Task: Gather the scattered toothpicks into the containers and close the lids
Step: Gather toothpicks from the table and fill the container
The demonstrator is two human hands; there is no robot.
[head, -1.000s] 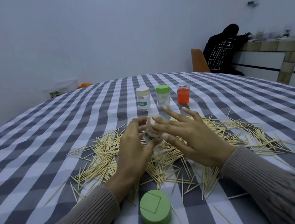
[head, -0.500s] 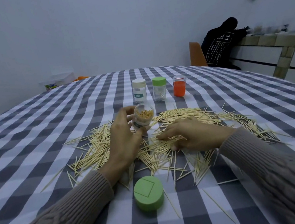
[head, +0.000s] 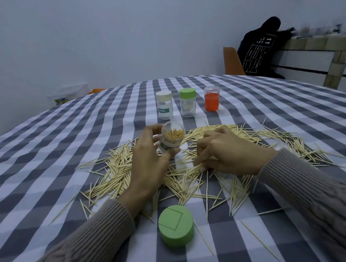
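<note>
Left hand (head: 147,162) curled around tilted open jar (head: 171,138); right hand (head: 224,151) palm-down, fingers pinching scattered toothpicks (head: 116,172).

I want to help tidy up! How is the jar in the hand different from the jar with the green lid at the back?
The held jar is open; the green-lidded jar is capped. The held jar is tilted in the left hand; the green-lidded one stands upright on the table. The held jar is packed with toothpicks; the green-lidded one looks nearly empty. Both are small clear jars.
</note>
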